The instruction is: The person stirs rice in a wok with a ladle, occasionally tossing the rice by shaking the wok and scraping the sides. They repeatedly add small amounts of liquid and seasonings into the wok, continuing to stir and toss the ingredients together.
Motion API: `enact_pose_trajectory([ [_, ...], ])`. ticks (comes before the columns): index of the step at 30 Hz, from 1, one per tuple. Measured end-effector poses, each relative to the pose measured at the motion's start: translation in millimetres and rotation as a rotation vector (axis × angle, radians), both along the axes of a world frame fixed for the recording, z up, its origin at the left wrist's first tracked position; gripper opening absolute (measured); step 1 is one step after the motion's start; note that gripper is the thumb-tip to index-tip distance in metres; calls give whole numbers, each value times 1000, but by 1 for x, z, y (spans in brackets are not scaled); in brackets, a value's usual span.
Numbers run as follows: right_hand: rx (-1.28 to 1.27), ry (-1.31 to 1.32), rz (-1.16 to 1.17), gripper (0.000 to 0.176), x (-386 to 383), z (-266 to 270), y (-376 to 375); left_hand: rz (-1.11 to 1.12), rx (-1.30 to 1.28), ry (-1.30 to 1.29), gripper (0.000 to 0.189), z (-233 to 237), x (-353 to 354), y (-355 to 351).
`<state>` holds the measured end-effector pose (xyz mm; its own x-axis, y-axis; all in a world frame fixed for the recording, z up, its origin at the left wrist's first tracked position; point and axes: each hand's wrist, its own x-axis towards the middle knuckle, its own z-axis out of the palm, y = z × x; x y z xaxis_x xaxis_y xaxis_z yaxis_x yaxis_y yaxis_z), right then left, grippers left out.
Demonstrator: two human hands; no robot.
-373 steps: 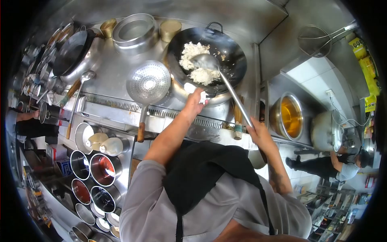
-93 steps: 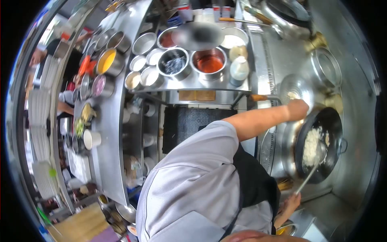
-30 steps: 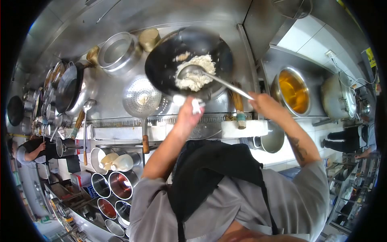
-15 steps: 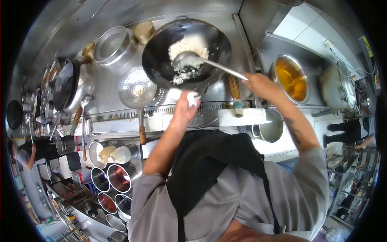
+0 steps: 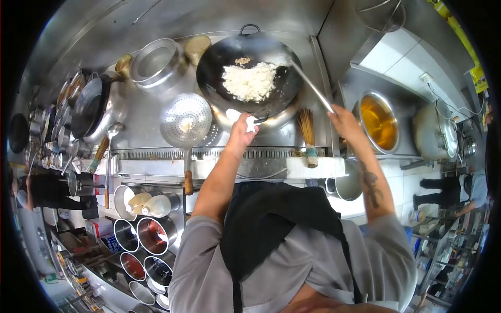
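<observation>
My left hand is closed around the near handle of a black wok, with a folded white cloth between palm and handle. White rice lies in a clump in the wok's middle, a small brownish patch at its far edge. My right hand grips the end of a long-handled metal ladle. The ladle's bowl is blurred by motion at the wok's right side, apart from the main clump.
Left of the wok lies a perforated skimmer. A bamboo brush stands at the right front. A metal pot of amber liquid sits further right. Sauce containers are at lower left. Other people are at both far sides.
The ladle has moved from over the rice to the wok's right side, my right hand going right and slightly down. The rice now sits gathered in the middle. My left hand still holds the handle.
</observation>
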<state>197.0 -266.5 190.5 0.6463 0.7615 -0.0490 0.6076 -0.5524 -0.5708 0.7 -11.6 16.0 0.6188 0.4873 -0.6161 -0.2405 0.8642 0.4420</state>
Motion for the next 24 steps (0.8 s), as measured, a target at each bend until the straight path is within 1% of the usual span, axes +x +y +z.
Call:
enact_pose_trajectory([
  [1,44,29,-47,44,2,-20,14,3,-5,0,11,1,1,1],
  [3,54,185,-173,43,3,-70,43,1,-13,5,13,3,1,-1],
  [4,107,263,-199,40,12,-117,57,-10,-23,23,14,0,2,1],
  [5,46,330,-276,36,-16,-99,69,-3,-26,64,17,-1,4,2],
  [6,112,550,-184,33,-19,-109,74,3,-24,52,17,1,4,2],
  [7,115,546,-108,32,-17,-116,73,7,-26,45,18,1,3,0],
  [8,114,542,-34,30,-20,-109,73,-4,-29,67,14,6,1,-1],
  [9,112,537,39,29,-27,-91,75,1,-29,53,14,6,2,1],
  [10,72,513,31,30,-32,-71,75,3,-33,43,14,4,2,1],
  [11,89,483,50,29,-39,-47,71,3,-40,36,14,1,1,1],
  [12,107,455,65,28,-47,-26,64,18,-51,50,14,9,1,-2],
  [13,123,427,79,28,-51,-18,59,14,-52,24,14,7,1,-2],
  [15,59,46,213,36,-31,-40,43,6,-49,-30,14,5,1,0],
  [17,15,-173,275,43,-27,-49,29,17,-69,13,13,12,1,0],
  [18,-207,-99,204,39,-46,-22,40,19,-82,37,13,12,2,-2],
  [20,-197,-176,227,36,-45,-44,57,4,-85,45,12,10,0,-4],
  [21,-189,-224,245,34,-46,-44,66,4,-84,39,11,6,3,0],
  [22,-141,-231,241,33,-49,-41,71,4,-60,24,18,-2,3,2],
  [24,-43,-132,236,32,-54,-24,61,15,-73,42,17,5,1,3],
])
